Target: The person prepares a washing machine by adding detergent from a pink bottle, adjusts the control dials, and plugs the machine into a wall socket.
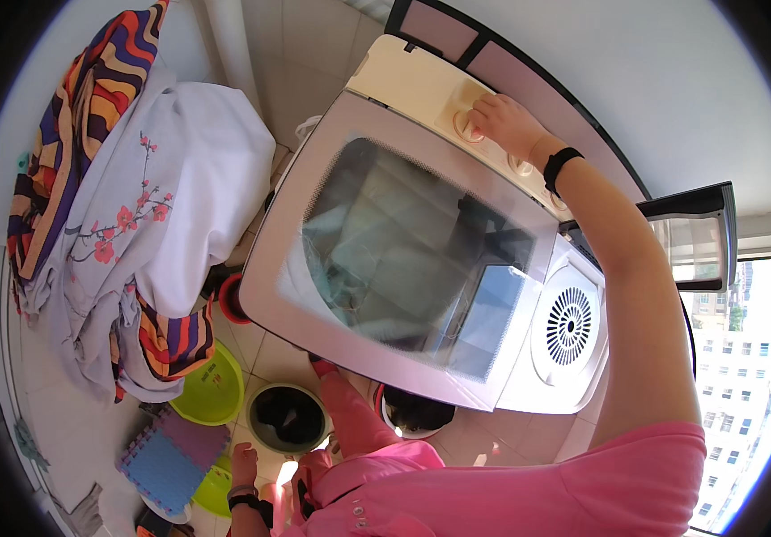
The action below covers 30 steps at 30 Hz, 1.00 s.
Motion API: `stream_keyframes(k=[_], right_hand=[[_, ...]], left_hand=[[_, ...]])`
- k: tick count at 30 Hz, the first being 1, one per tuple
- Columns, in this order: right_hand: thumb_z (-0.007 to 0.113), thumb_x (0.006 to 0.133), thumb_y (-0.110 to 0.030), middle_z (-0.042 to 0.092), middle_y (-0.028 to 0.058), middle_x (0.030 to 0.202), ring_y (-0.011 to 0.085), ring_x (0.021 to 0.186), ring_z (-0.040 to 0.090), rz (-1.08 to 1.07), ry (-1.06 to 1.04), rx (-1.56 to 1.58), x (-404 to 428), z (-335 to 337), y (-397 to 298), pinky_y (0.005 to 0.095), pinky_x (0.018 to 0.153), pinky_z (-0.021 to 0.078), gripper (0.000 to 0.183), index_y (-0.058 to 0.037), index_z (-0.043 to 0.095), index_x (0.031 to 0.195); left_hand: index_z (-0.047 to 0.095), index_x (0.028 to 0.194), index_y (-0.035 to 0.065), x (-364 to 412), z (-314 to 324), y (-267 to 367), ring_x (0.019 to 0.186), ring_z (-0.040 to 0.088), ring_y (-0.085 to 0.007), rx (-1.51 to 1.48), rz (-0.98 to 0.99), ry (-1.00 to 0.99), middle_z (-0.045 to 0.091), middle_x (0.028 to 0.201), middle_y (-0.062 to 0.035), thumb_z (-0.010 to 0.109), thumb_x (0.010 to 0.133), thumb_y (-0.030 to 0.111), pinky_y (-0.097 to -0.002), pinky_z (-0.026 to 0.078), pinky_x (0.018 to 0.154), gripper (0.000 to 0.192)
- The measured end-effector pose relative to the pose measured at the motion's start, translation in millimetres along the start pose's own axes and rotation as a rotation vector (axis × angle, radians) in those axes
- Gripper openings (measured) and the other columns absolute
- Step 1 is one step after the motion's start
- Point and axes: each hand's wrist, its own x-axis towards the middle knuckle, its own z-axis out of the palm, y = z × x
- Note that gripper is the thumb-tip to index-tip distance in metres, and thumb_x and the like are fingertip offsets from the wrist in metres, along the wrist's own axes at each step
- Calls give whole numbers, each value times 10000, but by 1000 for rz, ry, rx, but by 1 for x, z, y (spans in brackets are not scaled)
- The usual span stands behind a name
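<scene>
A twin-tub washing machine (291, 268) stands before me, its cream control panel (419, 80) along the back. My right hand (503, 124) grips a round control knob (469, 127) on that panel, with another knob (520, 164) just to its right. Through the closed see-through lid (412, 248) over the wash tub, pale contents show dimly under reflections. At the right, the spin tub's round slotted cover (570, 325) lies exposed, its lid (691, 235) raised. My left hand (244, 463) hangs low by my side, near the foam mats, with no object visible in it; its fingers are hard to make out.
On the left hang a white cloth with printed red blossoms (130, 221) and a striped cloth (83, 101). Below are a green basin (211, 389), a bucket with dark contents (288, 419), foam mats (171, 456) and another container (419, 409). A window (738, 376) is at the right.
</scene>
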Motion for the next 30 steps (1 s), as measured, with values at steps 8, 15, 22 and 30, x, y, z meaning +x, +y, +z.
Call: stream_keyframes(k=[8,15,22,30], right_hand=[[549,868,-129,661,21,873,238,873,628,466,-265,-106,21,8,-43,336,730,486,107,-77,628,918],[408,935,-227,707,30,918,269,919,671,854,-526,139,55,7,-40,343,688,503,310,-123,679,1043],[464,938,-383,691,154,947,335,893,646,968,-151,558,-15,-55,-94,434,761,499,389,-58,665,1012],[597,895,-255,659,140,792,326,740,621,1554,67,536,-267,-144,-290,403,654,481,230,-32,651,896]], left_hand=[[582,1085,32,15,-4,3,733,582,-173,-6,105,1,616,811,-83,567,865,101,-310,470,655,232],[587,1100,59,15,-12,0,769,576,-157,-119,118,5,620,847,-70,556,873,86,-289,471,697,231],[588,1045,44,16,-27,-10,721,539,-140,-253,52,-56,577,796,-52,574,868,94,-291,461,680,185],[571,1012,17,41,-45,-37,675,479,-127,-258,-38,-253,525,801,-24,507,918,92,-301,423,631,136]])
